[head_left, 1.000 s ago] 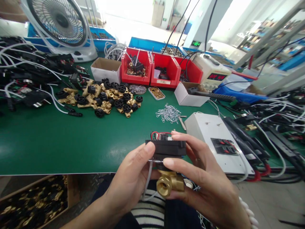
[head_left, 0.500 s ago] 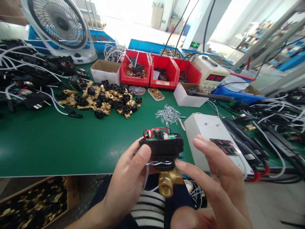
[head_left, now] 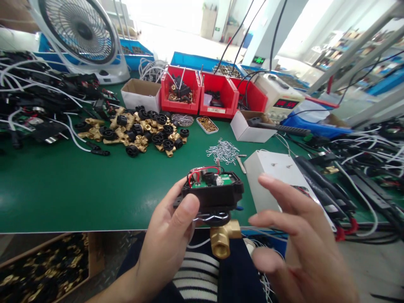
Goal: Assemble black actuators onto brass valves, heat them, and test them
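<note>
My left hand (head_left: pixel 172 229) grips a black actuator housing (head_left: pixel 211 200) from its left side, thumb across the front. The housing is open on top and shows a green circuit board (head_left: pixel 225 180) with red and black wires. Below it sits a brass valve body (head_left: pixel 221 242), joined at a black collar. A bent silver clip pin (head_left: pixel 211 217) lies across this collar. To the right, my right hand (head_left: pixel 299 235) hangs apart from the assembly, fingers spread and holding nothing. Beyond the housing, a pile of silver clip pins (head_left: pixel 223 151) lies on the green table (head_left: pixel 126 185).
Brass valve bodies with black caps (head_left: pixel 139 130) are heaped left of centre. Red bins (head_left: pixel 179 101) line the back, beside a white fan (head_left: pixel 82 38). A grey control box (head_left: pixel 268 168) stands right, near black cables. A carton of brass parts (head_left: pixel 47 265) sits below the table edge.
My right hand has drawn away from the collar to the right, its fingers opening wider. The housing has tilted slightly, so more of its circuit board shows.
</note>
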`<state>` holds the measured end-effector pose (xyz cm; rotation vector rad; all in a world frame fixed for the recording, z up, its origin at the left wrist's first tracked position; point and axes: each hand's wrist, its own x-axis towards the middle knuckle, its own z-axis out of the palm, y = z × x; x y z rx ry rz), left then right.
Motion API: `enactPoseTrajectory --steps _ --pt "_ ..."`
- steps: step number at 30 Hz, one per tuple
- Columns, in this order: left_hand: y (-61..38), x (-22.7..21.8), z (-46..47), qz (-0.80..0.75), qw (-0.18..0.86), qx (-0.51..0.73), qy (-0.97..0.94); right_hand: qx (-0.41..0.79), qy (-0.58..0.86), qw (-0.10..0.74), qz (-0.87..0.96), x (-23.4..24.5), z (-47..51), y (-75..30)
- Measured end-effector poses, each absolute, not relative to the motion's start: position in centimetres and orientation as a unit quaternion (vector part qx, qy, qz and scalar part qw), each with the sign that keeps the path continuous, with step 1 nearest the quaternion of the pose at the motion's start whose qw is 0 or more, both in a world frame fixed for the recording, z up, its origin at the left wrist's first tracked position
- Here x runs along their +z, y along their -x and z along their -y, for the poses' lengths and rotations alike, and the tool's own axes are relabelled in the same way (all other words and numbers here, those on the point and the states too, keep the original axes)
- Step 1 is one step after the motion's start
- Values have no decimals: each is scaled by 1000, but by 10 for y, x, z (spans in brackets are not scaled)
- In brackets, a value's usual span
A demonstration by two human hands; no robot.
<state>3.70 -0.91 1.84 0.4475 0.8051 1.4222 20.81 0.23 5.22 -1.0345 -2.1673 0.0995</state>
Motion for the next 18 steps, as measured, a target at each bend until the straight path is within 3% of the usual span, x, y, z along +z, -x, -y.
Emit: enactPoseTrajectory --steps 3,6,9,12,18 --pt "-38 17 7 -321 693 621 -177 -3 445 408 797 54 -29 -226" --pt "-37 15 4 -303 712 613 -161 -81 536 376 752 55 -79 -260" --pt "-37 15 2 -299 713 615 -151 21 627 283 726 55 -134 -296" --pt "-36 17 0 -298 713 618 -143 109 624 223 741 52 -165 -317" --pt "-34 24 -4 -270 756 591 -85 188 615 198 740 44 -162 -312"
